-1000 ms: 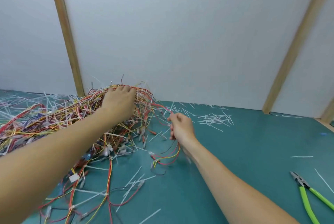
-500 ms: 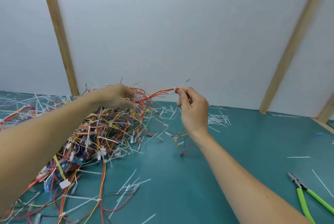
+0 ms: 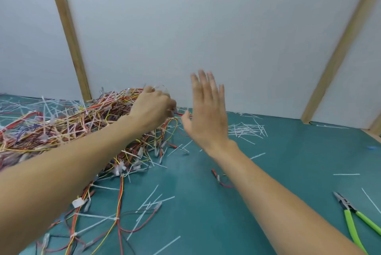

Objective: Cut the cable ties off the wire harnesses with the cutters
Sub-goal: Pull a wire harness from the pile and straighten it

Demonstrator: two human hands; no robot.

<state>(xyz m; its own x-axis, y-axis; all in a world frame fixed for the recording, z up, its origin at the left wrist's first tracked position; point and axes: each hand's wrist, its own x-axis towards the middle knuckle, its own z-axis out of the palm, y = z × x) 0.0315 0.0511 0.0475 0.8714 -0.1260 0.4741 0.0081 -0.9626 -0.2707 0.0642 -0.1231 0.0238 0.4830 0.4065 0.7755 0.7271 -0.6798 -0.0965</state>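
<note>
The left hand is buried in the top of the wire pile at the back left of the green desk, its grip closed on a few strands — fingers curled in, knuckles toward the camera, a red wire sticking out to the right of the fist. The right hand is up in the air just beside it, palm flat and fingers spread straight, holding nothing; it is blurred, and the fingertips stand against the white wall. The pile is a tangle of red, yellow and orange wires with white cable ties still on many of them, spilling forward toward the near left edge. Cut white tie ends lie scattered across the desk, thickest in a small heap just right of the raised hand. A short red wire piece lies under the right forearm. The cutters — green handles, grey nose pointing away — lie untouched at the near right, well apart from both hands
</note>
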